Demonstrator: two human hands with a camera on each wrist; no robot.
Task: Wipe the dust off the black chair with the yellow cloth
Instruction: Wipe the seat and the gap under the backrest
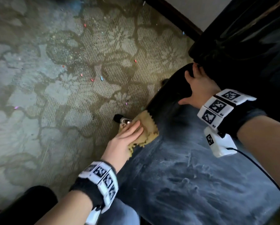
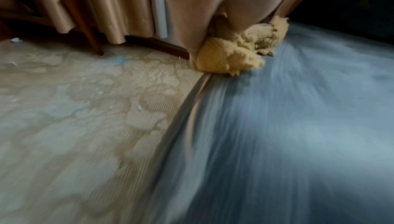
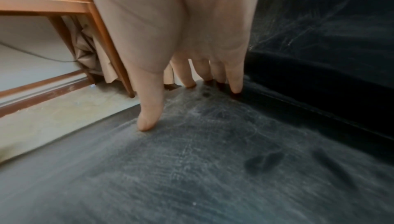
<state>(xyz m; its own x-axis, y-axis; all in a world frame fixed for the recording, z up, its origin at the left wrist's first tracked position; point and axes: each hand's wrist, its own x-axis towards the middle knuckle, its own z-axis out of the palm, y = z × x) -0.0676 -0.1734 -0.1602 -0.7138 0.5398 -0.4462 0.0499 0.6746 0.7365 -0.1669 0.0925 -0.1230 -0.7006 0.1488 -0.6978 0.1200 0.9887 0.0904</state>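
Observation:
The black chair seat fills the lower right of the head view, grey with dust and streaks. A crumpled yellow cloth lies at the seat's left edge. My left hand presses on it with straight fingers. In the left wrist view the cloth bunches under the hand right at the rim of the seat. My right hand rests spread on the seat near the black backrest. In the right wrist view its fingertips touch the dusty seat and hold nothing.
Patterned carpet with small coloured scraps lies left of the chair. A chrome-and-black chair foot sticks out beside the cloth. A wooden table leg and beige curtain stand beyond, along a dark baseboard.

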